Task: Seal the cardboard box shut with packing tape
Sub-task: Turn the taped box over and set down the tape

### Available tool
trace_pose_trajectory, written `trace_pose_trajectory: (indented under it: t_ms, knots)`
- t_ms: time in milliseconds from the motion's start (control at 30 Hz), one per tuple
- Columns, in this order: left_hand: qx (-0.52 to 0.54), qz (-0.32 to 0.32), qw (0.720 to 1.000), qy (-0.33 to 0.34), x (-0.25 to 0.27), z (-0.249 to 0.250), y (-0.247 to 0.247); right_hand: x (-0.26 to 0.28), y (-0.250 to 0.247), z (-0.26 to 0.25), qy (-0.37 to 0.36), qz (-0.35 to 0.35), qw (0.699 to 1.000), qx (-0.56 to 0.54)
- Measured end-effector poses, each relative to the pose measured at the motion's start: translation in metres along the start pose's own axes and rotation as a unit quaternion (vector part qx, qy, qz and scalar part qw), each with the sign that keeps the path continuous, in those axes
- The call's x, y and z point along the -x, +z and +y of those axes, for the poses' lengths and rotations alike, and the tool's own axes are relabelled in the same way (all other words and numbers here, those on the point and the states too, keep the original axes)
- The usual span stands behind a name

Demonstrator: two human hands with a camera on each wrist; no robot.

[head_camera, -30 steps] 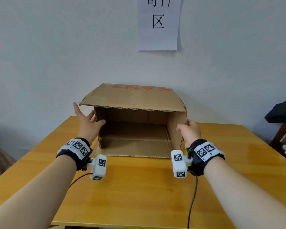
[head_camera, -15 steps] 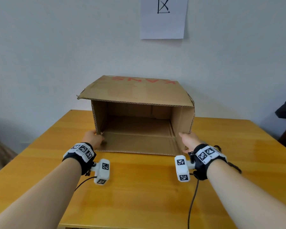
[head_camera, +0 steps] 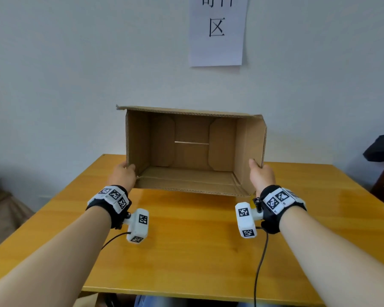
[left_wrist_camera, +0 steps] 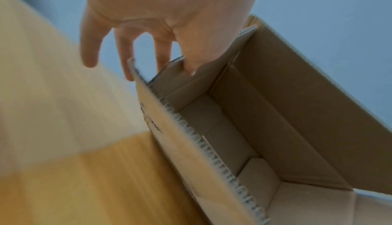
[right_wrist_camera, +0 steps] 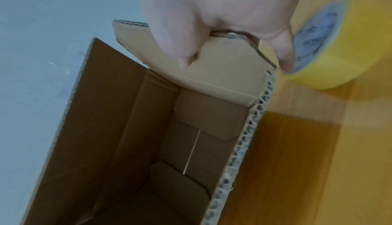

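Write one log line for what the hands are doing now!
step: box handling | left hand: grips cardboard box | right hand: grips box | box: open, unsealed | tape roll: on table

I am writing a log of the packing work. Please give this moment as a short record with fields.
box: cardboard box, open side facing the person, empty inside
left hand: left hand grips the box's left edge
right hand: right hand grips the right flap
tape: yellow tape roll on the table, right of the box
sealed: not yet
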State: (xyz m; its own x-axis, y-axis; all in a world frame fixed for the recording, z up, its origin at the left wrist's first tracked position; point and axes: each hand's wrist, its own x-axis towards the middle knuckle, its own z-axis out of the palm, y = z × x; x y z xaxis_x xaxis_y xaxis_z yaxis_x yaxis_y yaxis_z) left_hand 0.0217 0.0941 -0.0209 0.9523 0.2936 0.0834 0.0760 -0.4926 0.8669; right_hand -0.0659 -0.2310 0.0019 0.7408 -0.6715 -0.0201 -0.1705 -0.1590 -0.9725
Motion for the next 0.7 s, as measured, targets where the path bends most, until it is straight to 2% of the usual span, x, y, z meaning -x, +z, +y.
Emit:
trace_pose_trajectory:
  t_ms: [167,333,467,700]
  knots:
    - [0.022,0.065,0.996,0.064,0.026,0.036,-0.023,0.004,-0.018,-0.024,-0.147,0.043,0.988,-0.029]
    - [0.080,0.088,0.985,0.125,0.038,0.064,-0.035,0.001,-0.039,-0.050,-0.215,0.033,0.972,-0.095]
    - [0.151,0.085,0.970,0.168,0.034,0.079,-0.029,-0.003,-0.044,-0.054,-0.211,0.037,0.967,-0.134]
    - [0.159,0.057,0.971,0.168,0.029,0.082,0.003,-0.019,-0.038,-0.026,-0.144,-0.019,0.982,-0.121]
